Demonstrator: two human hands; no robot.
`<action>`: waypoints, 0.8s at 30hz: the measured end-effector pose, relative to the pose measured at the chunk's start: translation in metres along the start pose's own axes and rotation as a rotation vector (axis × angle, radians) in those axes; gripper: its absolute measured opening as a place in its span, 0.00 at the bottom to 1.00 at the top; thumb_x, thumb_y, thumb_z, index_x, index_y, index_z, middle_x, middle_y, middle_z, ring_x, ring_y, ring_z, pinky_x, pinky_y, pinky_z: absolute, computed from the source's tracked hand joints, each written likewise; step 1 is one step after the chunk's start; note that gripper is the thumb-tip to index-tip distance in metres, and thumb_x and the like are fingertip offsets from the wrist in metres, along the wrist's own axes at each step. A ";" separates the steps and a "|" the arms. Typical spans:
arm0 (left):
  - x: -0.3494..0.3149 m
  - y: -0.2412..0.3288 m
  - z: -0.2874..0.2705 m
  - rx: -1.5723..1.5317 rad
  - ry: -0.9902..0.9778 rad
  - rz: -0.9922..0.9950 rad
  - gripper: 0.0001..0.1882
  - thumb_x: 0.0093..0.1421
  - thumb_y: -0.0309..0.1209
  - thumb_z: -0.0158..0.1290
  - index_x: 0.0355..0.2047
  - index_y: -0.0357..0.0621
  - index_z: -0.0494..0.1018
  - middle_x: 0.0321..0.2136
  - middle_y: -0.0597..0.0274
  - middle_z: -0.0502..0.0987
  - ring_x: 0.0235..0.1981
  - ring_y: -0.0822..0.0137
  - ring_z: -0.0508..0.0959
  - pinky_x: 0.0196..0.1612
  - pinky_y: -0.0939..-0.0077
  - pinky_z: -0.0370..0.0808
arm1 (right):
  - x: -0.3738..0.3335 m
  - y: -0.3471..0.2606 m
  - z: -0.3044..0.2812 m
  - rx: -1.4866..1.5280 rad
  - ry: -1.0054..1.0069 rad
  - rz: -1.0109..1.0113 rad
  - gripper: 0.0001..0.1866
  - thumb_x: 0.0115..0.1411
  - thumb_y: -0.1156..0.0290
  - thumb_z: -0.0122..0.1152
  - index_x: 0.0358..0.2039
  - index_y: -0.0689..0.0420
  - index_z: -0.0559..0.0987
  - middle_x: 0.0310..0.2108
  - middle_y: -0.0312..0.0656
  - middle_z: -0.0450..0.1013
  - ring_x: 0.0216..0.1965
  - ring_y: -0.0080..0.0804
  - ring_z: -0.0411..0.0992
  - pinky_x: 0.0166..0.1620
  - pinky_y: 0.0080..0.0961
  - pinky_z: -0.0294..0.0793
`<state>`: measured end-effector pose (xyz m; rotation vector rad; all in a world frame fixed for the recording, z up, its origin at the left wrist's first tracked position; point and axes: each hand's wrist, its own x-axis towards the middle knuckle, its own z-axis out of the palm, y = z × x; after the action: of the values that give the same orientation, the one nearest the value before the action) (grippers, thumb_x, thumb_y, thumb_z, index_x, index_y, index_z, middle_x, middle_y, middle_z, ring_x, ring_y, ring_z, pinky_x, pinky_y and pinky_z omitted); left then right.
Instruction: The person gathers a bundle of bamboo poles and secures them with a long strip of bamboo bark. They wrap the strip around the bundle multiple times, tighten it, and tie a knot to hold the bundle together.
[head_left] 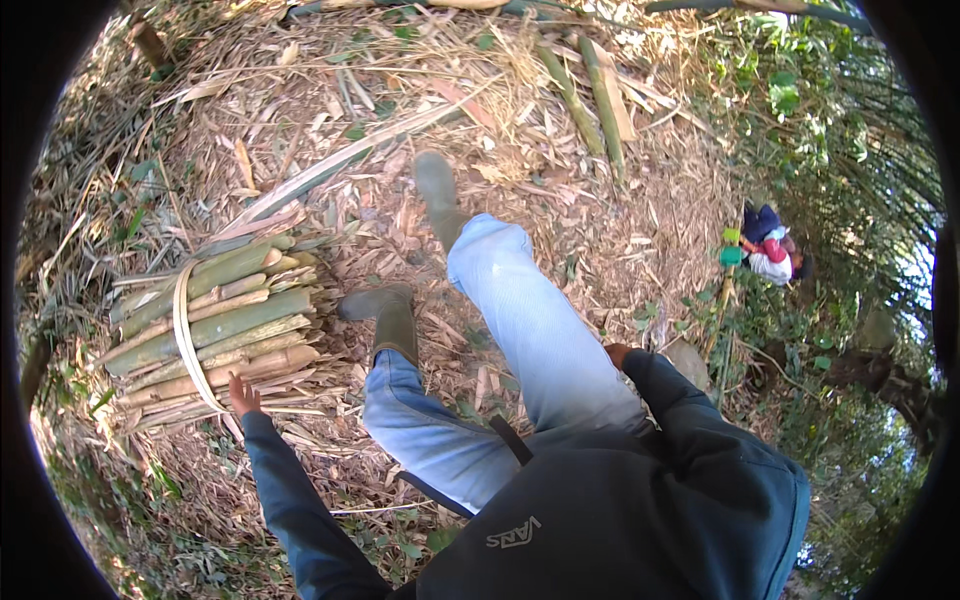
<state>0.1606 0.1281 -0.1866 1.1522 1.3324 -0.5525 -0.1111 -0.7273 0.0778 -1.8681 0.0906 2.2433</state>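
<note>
On the ground at my left lies a bundle of split bamboo (215,320), green and tan pieces side by side. A pale flat strip (183,330) loops around its middle. My left hand (243,397) is at the bundle's near edge, beside the strip's lower end, with fingers stretched out. Whether it touches the bamboo I cannot tell. My right hand (617,355) is down beside my right thigh, partly hidden by the leg, and its fingers do not show clearly.
Long split bamboo (340,165) lies beyond the bundle. Two green bamboo poles (603,105) rest farther off. Dry leaves and chips cover the ground around my boots (385,305). At the right, another person (770,245) is near green containers (731,256) and dense plants.
</note>
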 end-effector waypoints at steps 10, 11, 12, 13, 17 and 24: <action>-0.234 -0.200 -0.025 0.119 -0.028 -0.372 0.24 0.59 0.44 0.42 0.55 0.51 0.59 0.47 0.60 0.67 0.45 0.66 0.68 0.44 0.69 0.66 | 0.092 0.205 -0.228 0.517 0.895 0.284 0.17 0.54 0.57 0.52 0.37 0.56 0.76 0.23 0.42 0.74 0.24 0.31 0.73 0.29 0.30 0.72; -0.282 -0.228 -0.011 0.103 0.068 -0.400 0.25 0.60 0.44 0.39 0.56 0.50 0.57 0.50 0.59 0.64 0.49 0.64 0.65 0.48 0.67 0.63 | 0.115 0.216 -0.283 0.765 0.839 0.213 0.17 0.54 0.58 0.52 0.38 0.58 0.74 0.22 0.44 0.73 0.22 0.32 0.73 0.27 0.29 0.73; -0.317 -0.253 0.010 0.099 0.122 -0.433 0.26 0.61 0.45 0.36 0.57 0.49 0.56 0.53 0.58 0.62 0.53 0.63 0.62 0.53 0.65 0.59 | 0.133 0.232 -0.330 0.750 0.881 0.226 0.16 0.54 0.61 0.51 0.38 0.59 0.73 0.21 0.44 0.73 0.20 0.32 0.73 0.25 0.28 0.75; -0.338 -0.277 0.036 0.106 0.135 -0.467 0.27 0.62 0.46 0.33 0.58 0.48 0.54 0.56 0.57 0.60 0.57 0.61 0.60 0.58 0.63 0.55 | 0.153 0.267 -0.365 0.679 0.949 0.262 0.21 0.52 0.56 0.53 0.40 0.58 0.75 0.30 0.52 0.74 0.31 0.42 0.75 0.38 0.34 0.72; -0.421 -0.327 0.137 0.386 0.326 -0.515 0.27 0.61 0.47 0.35 0.56 0.46 0.57 0.54 0.56 0.62 0.55 0.60 0.61 0.58 0.64 0.56 | 0.242 0.317 -0.489 0.439 1.253 0.314 0.21 0.52 0.59 0.53 0.38 0.66 0.73 0.31 0.57 0.73 0.37 0.50 0.72 0.42 0.40 0.69; -0.418 -0.317 0.261 0.752 0.313 -0.475 0.28 0.60 0.49 0.37 0.53 0.42 0.61 0.51 0.53 0.65 0.53 0.57 0.63 0.57 0.67 0.57 | 0.313 0.361 -0.519 0.348 1.261 0.393 0.31 0.46 0.52 0.61 0.43 0.63 0.68 0.49 0.57 0.61 0.50 0.54 0.60 0.50 0.41 0.63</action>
<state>-0.0866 -0.3437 0.0581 1.5692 1.7501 -1.3420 0.2621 -1.1354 -0.3608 -2.8180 1.0052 0.7292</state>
